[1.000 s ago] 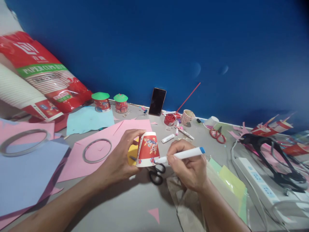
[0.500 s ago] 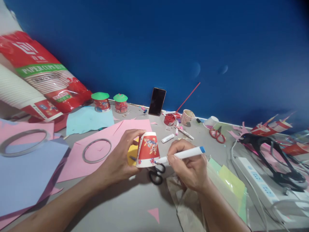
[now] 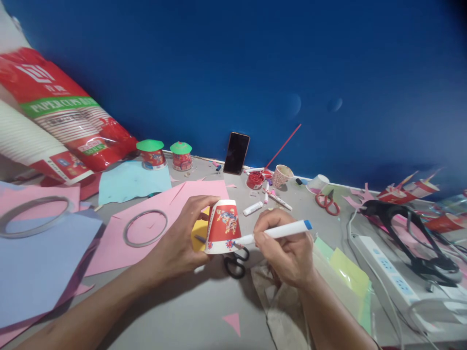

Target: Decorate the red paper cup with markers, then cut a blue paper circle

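My left hand (image 3: 186, 233) grips an upside-down red and white paper cup (image 3: 226, 221), thumb near its rim and fingers at its base. Between the fingers of my right hand (image 3: 282, 248) is a white marker (image 3: 280, 230) with a blue end. Its tip meets the white band low on the cup, beside a small printed blue and red flower. Behind and below the cup lie black-handled scissors (image 3: 235, 266), partly hidden. A crumpled beige cloth (image 3: 282, 311) is under my right wrist.
Two cups with green paper roofs (image 3: 150, 146) stand at the back left, near a bag of paper cups (image 3: 73, 107). A phone (image 3: 237, 153) leans on the blue wall. Red scissors (image 3: 327, 203) and a power strip (image 3: 388, 270) are on the right.
The marker tip has shifted slightly left along the cup's white band. Both hands keep their grip, and the view has moved a little.
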`<action>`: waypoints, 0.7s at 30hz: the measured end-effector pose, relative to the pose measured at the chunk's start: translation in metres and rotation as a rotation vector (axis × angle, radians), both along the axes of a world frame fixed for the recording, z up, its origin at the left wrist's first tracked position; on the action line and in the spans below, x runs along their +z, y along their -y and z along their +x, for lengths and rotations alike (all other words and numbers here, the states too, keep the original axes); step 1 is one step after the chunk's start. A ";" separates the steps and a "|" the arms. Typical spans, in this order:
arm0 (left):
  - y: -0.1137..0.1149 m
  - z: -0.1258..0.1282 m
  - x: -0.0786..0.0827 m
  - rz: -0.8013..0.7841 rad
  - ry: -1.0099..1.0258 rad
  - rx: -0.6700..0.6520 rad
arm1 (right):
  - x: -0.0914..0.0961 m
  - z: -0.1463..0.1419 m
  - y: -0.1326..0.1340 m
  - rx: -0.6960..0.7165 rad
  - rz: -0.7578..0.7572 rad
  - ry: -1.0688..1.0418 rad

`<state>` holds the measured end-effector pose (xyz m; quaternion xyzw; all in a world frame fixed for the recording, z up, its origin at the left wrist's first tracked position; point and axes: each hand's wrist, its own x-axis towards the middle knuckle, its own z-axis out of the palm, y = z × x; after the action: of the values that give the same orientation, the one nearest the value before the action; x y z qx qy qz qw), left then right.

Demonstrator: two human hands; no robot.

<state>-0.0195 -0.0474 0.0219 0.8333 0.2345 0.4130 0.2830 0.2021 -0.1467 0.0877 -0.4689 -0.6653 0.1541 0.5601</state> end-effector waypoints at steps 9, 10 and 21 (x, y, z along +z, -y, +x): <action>0.001 0.001 0.002 0.013 0.009 -0.015 | -0.001 0.000 -0.001 0.028 -0.006 0.001; 0.002 0.001 0.002 0.010 0.007 -0.014 | -0.001 0.000 -0.001 0.029 -0.006 0.001; 0.000 0.001 0.000 0.013 0.016 -0.023 | -0.003 0.000 -0.001 -0.014 0.032 -0.035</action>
<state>-0.0188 -0.0471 0.0221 0.8345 0.2198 0.4178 0.2843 0.2019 -0.1459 0.0843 -0.4618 -0.6544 0.1478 0.5802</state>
